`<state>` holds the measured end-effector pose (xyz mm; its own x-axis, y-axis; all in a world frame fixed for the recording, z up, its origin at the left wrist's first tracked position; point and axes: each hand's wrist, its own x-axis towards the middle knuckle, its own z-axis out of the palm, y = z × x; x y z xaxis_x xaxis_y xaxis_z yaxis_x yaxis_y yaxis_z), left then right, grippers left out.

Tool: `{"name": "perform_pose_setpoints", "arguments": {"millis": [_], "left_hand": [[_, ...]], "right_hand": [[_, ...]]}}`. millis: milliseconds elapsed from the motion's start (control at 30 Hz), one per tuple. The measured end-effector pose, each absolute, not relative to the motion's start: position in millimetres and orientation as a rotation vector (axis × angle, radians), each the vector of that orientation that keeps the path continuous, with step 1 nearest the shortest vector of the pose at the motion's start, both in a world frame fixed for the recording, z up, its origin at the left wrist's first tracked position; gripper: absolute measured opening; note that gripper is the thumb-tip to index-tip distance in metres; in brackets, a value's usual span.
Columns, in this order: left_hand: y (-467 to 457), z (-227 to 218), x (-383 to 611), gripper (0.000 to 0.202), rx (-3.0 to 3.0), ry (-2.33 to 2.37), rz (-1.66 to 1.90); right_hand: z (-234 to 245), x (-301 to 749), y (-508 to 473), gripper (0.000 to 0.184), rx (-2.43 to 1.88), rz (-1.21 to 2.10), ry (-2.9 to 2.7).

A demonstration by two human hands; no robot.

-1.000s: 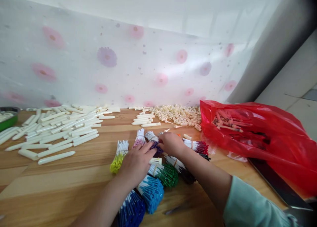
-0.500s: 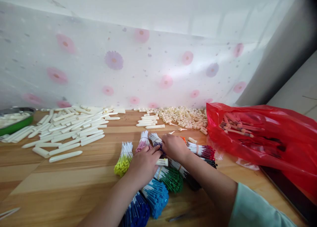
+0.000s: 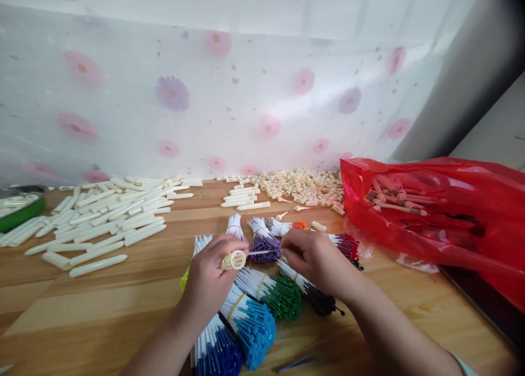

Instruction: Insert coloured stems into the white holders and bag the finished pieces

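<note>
My left hand point(image 3: 209, 266) is closed around a cream slotted plastic tube point(image 3: 234, 260), its round open end facing me. Pinched in my right hand point(image 3: 314, 255) is a thin white-and-purple pen refill point(image 3: 261, 252), its white end pointing left at the tube. Whether that end enters a slot is hard to tell. Behind the refill lies a purple refill bundle point(image 3: 262, 235). Below and between the hands are banded green refills point(image 3: 285, 298), light blue refills point(image 3: 256, 327) and black refills point(image 3: 320, 299). Dark blue refills point(image 3: 219, 348) lie under my left forearm.
White pen barrels point(image 3: 118, 217) are heaped at left beside a green-sided bowl point(image 3: 24, 217). Slotted cream parts point(image 3: 303, 187) pile up at the back. A red plastic bag point(image 3: 459, 217) with assembled pieces covers the right. Tweezers point(image 3: 297, 362) lie at the front edge.
My right hand has lifted from the purple bundle with a refill and moved right. My left hand has shifted left and turned the slotted tube's end toward me.
</note>
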<state>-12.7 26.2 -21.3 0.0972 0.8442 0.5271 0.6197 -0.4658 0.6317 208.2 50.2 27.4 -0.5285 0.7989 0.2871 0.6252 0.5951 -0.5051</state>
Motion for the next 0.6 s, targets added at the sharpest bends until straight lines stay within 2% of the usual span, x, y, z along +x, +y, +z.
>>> {"name": "perform_pose_setpoints", "arguments": {"millis": [133,300,433,600], "left_hand": [[19.8,-11.6,-9.8,0.018,2.186,1.279,1.047],[14.8,-6.3,-5.5,0.011,1.991,1.329,1.071],[11.6,-7.6,-4.7,0.012,1.834,1.343,1.128],[8.8,-9.7,-2.0,0.012,1.833,1.336,1.145]], "right_hand": [[18.0,193.7,42.4,0.013,-0.964,0.628,-2.287],[4.3,186.8,41.2,0.002,-0.883,1.08,-1.895],[-2.2,183.4,40.7,0.015,-0.756,1.467,-1.503],[-7.2,176.2,37.4,0.013,-0.776,1.379,-1.443]]}}
